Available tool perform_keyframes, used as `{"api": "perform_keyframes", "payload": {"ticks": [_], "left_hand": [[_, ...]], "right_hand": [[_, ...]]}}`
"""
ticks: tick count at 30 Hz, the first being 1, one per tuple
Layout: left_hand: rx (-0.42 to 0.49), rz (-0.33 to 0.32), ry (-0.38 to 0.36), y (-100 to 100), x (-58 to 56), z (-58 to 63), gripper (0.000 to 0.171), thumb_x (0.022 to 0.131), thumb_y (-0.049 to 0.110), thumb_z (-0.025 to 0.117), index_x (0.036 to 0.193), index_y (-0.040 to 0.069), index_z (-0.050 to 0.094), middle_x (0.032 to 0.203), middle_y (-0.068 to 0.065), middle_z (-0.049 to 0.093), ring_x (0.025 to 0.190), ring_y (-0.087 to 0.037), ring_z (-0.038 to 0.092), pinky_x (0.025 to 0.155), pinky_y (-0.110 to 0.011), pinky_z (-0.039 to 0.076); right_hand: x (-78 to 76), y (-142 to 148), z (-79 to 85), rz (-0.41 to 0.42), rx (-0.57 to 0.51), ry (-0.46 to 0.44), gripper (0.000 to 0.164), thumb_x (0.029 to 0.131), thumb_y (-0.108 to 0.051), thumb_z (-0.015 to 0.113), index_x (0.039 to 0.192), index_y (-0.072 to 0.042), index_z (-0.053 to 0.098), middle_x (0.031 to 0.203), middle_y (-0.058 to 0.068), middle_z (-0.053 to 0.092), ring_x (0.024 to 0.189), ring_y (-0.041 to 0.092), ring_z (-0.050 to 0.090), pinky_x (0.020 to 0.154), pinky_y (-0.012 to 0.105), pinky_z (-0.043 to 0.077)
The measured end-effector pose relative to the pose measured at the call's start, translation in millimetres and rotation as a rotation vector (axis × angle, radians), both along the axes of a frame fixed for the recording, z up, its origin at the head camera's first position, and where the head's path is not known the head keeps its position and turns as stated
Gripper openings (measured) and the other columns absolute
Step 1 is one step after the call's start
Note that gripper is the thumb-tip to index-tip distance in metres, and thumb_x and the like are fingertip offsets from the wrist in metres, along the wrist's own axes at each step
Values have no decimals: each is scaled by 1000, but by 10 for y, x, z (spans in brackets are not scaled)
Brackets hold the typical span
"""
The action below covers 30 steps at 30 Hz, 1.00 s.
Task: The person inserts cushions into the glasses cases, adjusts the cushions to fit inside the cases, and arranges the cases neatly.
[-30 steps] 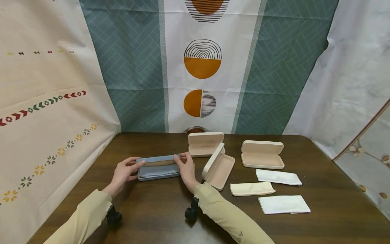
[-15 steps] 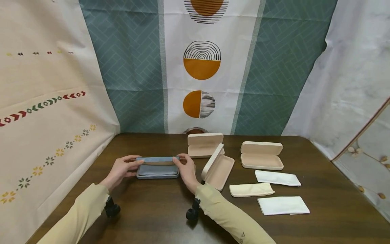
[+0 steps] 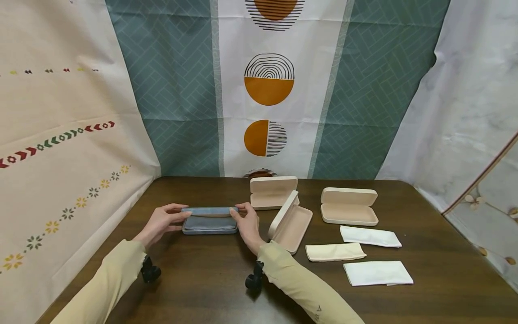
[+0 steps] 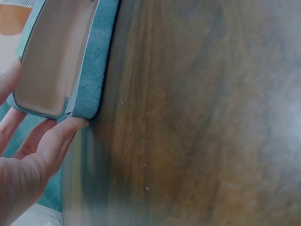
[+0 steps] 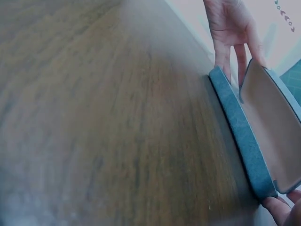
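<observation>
A blue glasses case (image 3: 210,232) stands partly open on the dark table, left of centre in the head view. A folded grey-blue cloth (image 3: 210,223) lies in its base. My left hand (image 3: 163,222) holds the case's left end, thumb at the lid's front edge. At the other end, my right hand (image 3: 248,225) grips it with the thumb on the lid (image 3: 210,210). In the left wrist view, left fingertips touch the end of the case (image 4: 91,66) near the hinge. Both hands and the beige lid lining show in the right wrist view.
Three open beige glasses cases stand to the right: one at the back (image 3: 273,200), one angled beside my right hand (image 3: 293,227), one farther right (image 3: 349,215). Two white cloths (image 3: 370,236) (image 3: 378,273) and a cream cloth (image 3: 335,252) lie folded in front.
The blue case has been straightened and shifted slightly back. Its lid has tilted down a little, so less of the lining shows. Both hands keep their hold.
</observation>
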<state>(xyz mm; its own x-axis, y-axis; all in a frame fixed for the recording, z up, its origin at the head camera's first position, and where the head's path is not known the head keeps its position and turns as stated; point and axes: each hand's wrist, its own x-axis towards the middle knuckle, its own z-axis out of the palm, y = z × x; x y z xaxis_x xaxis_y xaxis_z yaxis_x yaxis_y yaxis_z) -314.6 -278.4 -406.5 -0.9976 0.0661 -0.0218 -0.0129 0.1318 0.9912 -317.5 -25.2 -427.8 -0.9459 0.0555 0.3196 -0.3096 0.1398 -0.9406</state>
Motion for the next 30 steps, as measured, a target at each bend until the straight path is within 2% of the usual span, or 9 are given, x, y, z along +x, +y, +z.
{"api": "perform_keyframes", "payload": {"ticks": [8, 16, 22, 26, 30], "left_hand": [[-31, -19, -16, -22, -14, 9, 58, 79, 21, 71, 126, -6, 47, 112, -13, 53, 100, -32, 53, 77, -42, 47], [-42, -31, -7, -44, -15, 3, 59, 79, 21, 71, 126, -6, 47, 120, -19, 47, 103, -33, 51, 80, -42, 45], [-57, -28, 8, -32, -1, -26, 56, 78, 13, 72, 124, -9, 49, 127, -23, 42, 97, -23, 56, 79, -39, 46], [-93, -12, 23, -13, 4, -53, 56, 75, 9, 74, 122, -9, 50, 129, -25, 41, 93, -18, 59, 78, -35, 47], [-134, -5, 34, -25, -6, -46, 56, 73, 9, 76, 121, -8, 52, 128, -24, 42, 91, -18, 60, 77, -34, 47]], "right_hand": [[-7, 11, -19, -1, -3, 17, 19, 81, -15, 69, 94, -3, 62, 95, 8, 62, 89, 26, 59, 76, 35, 46], [-23, 20, -12, 13, 0, -7, 23, 80, -16, 71, 96, -2, 63, 97, 9, 63, 92, 26, 58, 76, 34, 46], [-1, 39, -55, 78, -30, -39, 23, 79, -10, 70, 98, 0, 63, 101, 10, 62, 95, 25, 57, 73, 31, 48], [4, 46, -84, 86, 27, -34, 25, 78, -7, 71, 100, -1, 63, 102, 9, 62, 96, 23, 57, 73, 29, 48], [-5, 46, -67, 52, 104, -25, 25, 75, -9, 73, 98, -3, 66, 99, 6, 63, 95, 22, 57, 75, 29, 47]]}}
